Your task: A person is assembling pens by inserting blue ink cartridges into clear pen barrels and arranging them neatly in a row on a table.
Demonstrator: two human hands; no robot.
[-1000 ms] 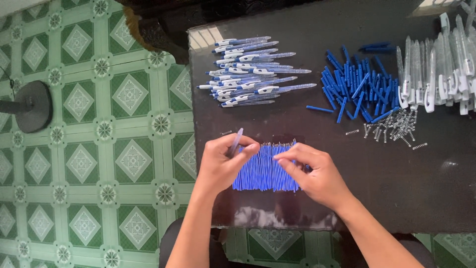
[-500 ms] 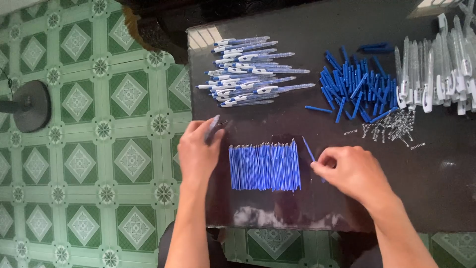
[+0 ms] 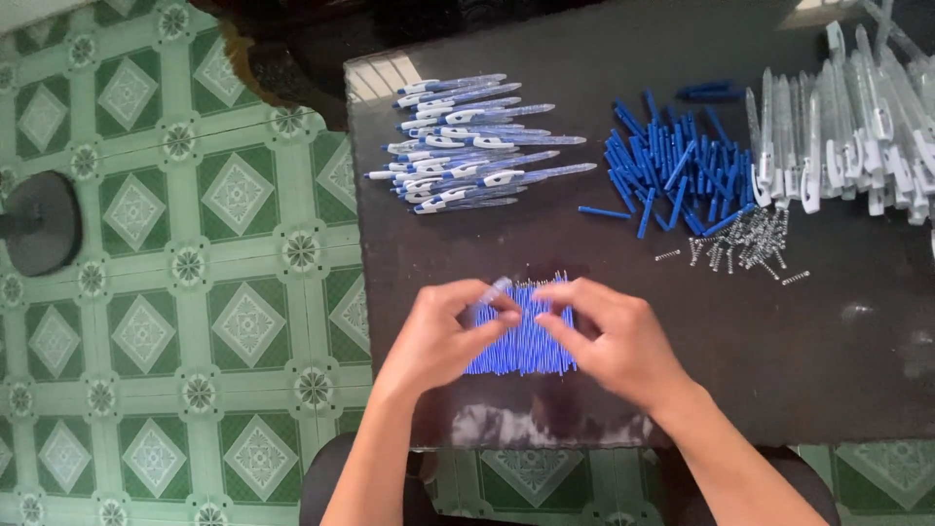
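Observation:
A row of thin blue pen refills (image 3: 521, 341) lies side by side near the front edge of a dark table (image 3: 828, 331). My left hand (image 3: 443, 336) rests over the row's left end and pinches a translucent pen barrel (image 3: 492, 290) between thumb and fingers. Over the row's right end, my right hand (image 3: 614, 336) has its fingertips pinched together near the barrel; what they hold is too small to tell. The two hands almost touch above the refills.
A pile of assembled blue-and-white pens (image 3: 472, 146) lies at the table's back left. Loose blue plastic parts (image 3: 672, 161), small metal springs (image 3: 745, 244) and clear pen barrels (image 3: 847, 136) lie to the right. Green patterned floor tiles (image 3: 195, 263) and a round black base (image 3: 39, 224) are at left.
Half a second ago my hands were apart, left lifted with a barrel and right out to the side. Both have come back together over the refill row.

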